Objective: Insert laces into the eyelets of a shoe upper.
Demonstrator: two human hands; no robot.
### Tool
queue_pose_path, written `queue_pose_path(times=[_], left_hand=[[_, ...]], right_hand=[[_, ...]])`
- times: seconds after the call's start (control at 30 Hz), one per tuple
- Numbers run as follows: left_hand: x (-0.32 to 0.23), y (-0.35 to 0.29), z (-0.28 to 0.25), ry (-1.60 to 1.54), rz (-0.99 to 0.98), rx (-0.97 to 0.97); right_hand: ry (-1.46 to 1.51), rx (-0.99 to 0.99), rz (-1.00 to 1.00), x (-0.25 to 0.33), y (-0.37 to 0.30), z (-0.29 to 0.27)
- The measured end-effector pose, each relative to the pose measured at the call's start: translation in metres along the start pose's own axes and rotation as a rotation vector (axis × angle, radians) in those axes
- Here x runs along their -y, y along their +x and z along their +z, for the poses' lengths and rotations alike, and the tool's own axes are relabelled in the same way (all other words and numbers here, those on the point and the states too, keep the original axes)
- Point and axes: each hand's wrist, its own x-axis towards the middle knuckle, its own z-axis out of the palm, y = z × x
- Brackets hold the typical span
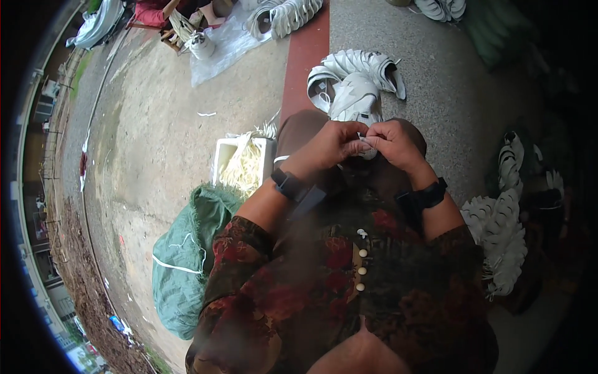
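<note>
A white shoe upper point(356, 98) rests across my knees, its near end under my fingers. My left hand point(346, 138) is closed in a pinch at that end. Right beside it, thumb and fingertips pressed together, my right hand point(392, 142) grips the same upper. The fingertips of both hands meet, and they hide whatever small part lies between them. Just past my knees, a curved row of nested white shoe uppers point(358, 61) touches the far end of the one I hold.
To my left stands a white box point(270, 163) heaped with cream shoelaces point(244, 163), with a green woven sack point(180, 265) nearer me. More stacked uppers point(504, 234) lie at right. Far off, a person in red point(151, 14) sits by clear plastic sheeting point(233, 50).
</note>
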Motion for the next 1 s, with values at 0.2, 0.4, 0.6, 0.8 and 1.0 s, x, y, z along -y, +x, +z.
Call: queue_pose_path(times=[0.2, 0.4, 0.6, 0.8, 1.0], left_hand=[[0.047, 0.046, 0.025, -0.120, -0.198, -0.477], [0.066, 0.031, 0.060, 0.021, -0.100, -0.696], [0.089, 0.031, 0.049, -0.203, -0.160, -0.664], [0.077, 0.021, 0.024, -0.210, -0.217, -0.584], [0.063, 0.019, 0.010, 0.251, -0.189, -0.453]], right_hand=[[0.070, -0.367, 0.115, -0.062, 0.012, -0.001], [-0.183, -0.278, 0.136, -0.071, 0.030, -0.001], [-0.237, -0.261, 0.092, -0.065, 0.029, 0.001], [-0.311, -0.267, 0.061, -0.064, 0.032, 0.005], [-0.570, -0.279, 0.019, -0.064, 0.036, 0.010]])
